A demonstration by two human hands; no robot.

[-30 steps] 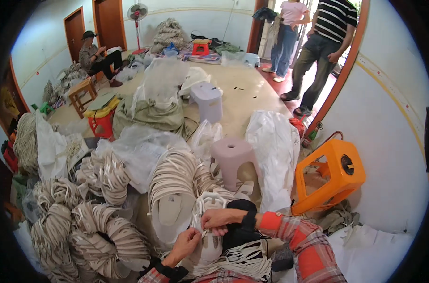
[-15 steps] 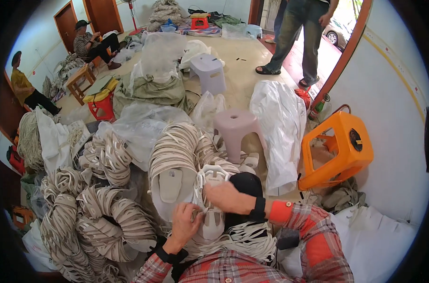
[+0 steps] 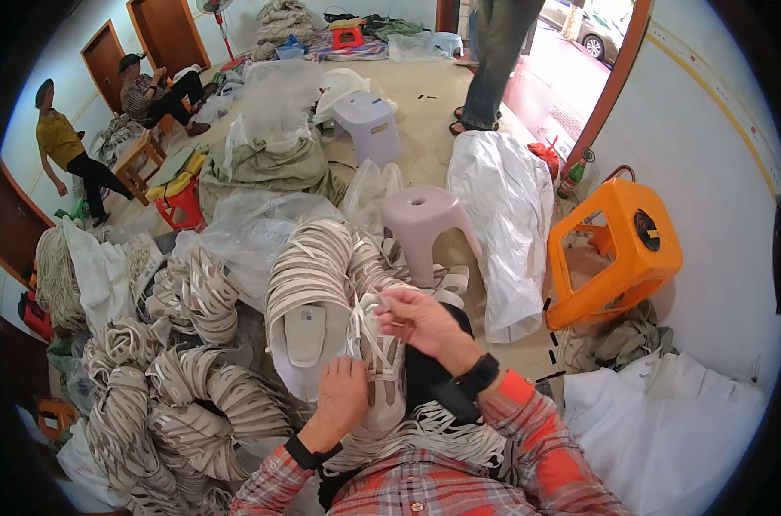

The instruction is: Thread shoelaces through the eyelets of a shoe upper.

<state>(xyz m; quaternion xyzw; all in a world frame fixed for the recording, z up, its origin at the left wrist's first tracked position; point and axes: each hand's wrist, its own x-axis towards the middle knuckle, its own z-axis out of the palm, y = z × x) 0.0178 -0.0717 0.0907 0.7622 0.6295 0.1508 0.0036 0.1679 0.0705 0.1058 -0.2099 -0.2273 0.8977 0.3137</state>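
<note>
A beige and white shoe upper [image 3: 385, 383] with a pale lace across its front lies on my lap, toe toward me. My left hand [image 3: 342, 394] is closed at its left edge, knuckles up, fingertips partly hidden. Just above the shoe's opening, my right hand [image 3: 423, 322] is raised with thumb and fingers pinched on a whitish shoelace [image 3: 356, 320]. A thick bunch of loose laces [image 3: 446, 440] lies across my lap below the shoe. Touching the shoe's left side is a curved stack of nested shoe uppers [image 3: 309, 262], a pale insole showing in the nearest one.
More bundled uppers [image 3: 223, 396] pile up at the left. A pink stool [image 3: 426, 219] stands ahead, with white sacking [image 3: 504, 224] beside it. An orange stool [image 3: 618, 249] lies tipped at the right. One person [image 3: 64, 142] stands far left, another [image 3: 154, 95] sits, a third [image 3: 493, 60] stands by the doorway.
My right hand has lifted off the shoe, up and to the right, with the lace. My left hand has turned knuckles up. The person at far left and the one by the doorway have shifted.
</note>
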